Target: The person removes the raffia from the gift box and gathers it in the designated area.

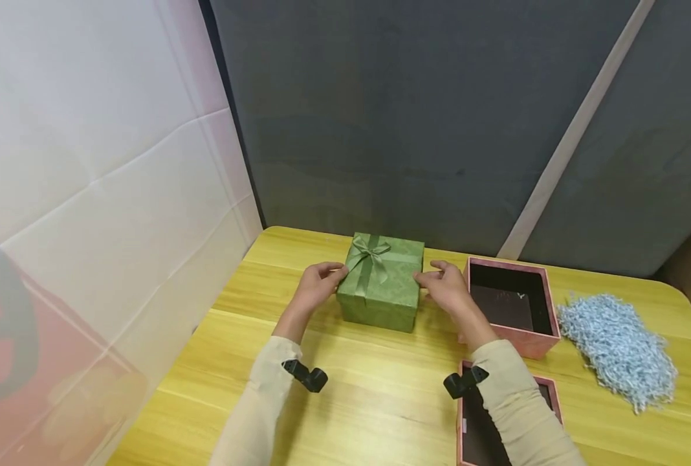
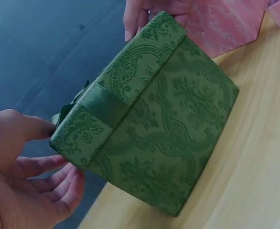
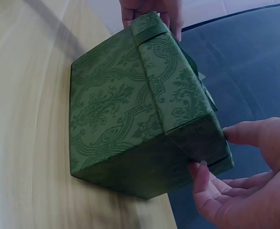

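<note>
A green patterned gift box (image 1: 378, 315) sits on the wooden table, its lid (image 1: 400, 281) on. A green ribbon with a bow (image 1: 370, 255) crosses the top. My left hand (image 1: 321, 283) pinches the lid's left side, the thumb at its top edge and the fingers curled below. On the opposite side my right hand (image 1: 447, 287) holds the lid between thumb and fingers, seen closely in the right wrist view. The lid's rim (image 2: 123, 81) overlaps the box wall (image 2: 164, 138), with a seam line between them.
An open pink box (image 1: 532, 340) with a dark inside stands right of the green one. Nearer, a second open pink piece (image 1: 460, 446) lies partly under my right forearm. Light blue shredded paper (image 1: 619, 346) is heaped at the far right. A grey partition (image 1: 380, 129) rises behind the table.
</note>
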`<state>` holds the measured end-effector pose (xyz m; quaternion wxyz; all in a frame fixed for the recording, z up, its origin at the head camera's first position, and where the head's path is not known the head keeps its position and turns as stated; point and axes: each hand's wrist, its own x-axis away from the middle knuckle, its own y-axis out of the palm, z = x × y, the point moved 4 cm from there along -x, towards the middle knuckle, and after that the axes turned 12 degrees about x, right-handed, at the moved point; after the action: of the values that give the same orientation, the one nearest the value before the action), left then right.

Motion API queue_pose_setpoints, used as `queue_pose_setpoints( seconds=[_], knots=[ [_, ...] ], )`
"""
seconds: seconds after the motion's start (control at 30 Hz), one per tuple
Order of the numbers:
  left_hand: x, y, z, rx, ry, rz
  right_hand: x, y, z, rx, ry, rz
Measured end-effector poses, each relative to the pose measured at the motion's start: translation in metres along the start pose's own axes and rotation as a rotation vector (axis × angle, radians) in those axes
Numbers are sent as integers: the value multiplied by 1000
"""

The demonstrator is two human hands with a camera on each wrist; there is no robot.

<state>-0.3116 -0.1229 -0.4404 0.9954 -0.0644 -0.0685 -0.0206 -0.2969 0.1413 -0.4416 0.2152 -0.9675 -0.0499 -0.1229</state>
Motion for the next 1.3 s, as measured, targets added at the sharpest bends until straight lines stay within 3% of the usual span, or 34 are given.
queue_pose_setpoints(
  seconds=[0.2, 0.33, 0.5, 0.63, 0.77, 0.87, 0.93, 1.0, 1.07, 1.2, 1.3],
  knots=[
    [11, -1, 18, -16, 66, 11, 9, -10, -11, 30, -40, 16],
    [20, -11, 26, 60, 104, -27, 22, -17, -21, 50, -121, 9],
    [37, -29, 29, 183, 187, -164, 45, -26, -23, 3, -284, -91],
    [58, -38, 31, 157, 344, -350, 71, -24, -24, -29, -468, -247],
    [81, -42, 28, -12, 502, -499, 98, -19, -25, 175, -634, -276],
    [94, -40, 21, -183, 549, -544, 113, -11, -22, 427, -759, -243],
    [103, -35, 15, -311, 561, -558, 120, -3, -17, 581, -875, -212],
    [110, -29, 7, -462, 616, -573, 127, 6, -10, 699, -1001, -156],
    [117, -24, -2, -605, 715, -576, 134, 15, -1, 807, -1108, -89],
    [124, -16, -22, -840, 992, -525, 144, 37, 19, 981, -1226, -25],
    [127, -13, -36, -960, 1100, -495, 146, 52, 31, 1079, -1249, -38]
  ],
)
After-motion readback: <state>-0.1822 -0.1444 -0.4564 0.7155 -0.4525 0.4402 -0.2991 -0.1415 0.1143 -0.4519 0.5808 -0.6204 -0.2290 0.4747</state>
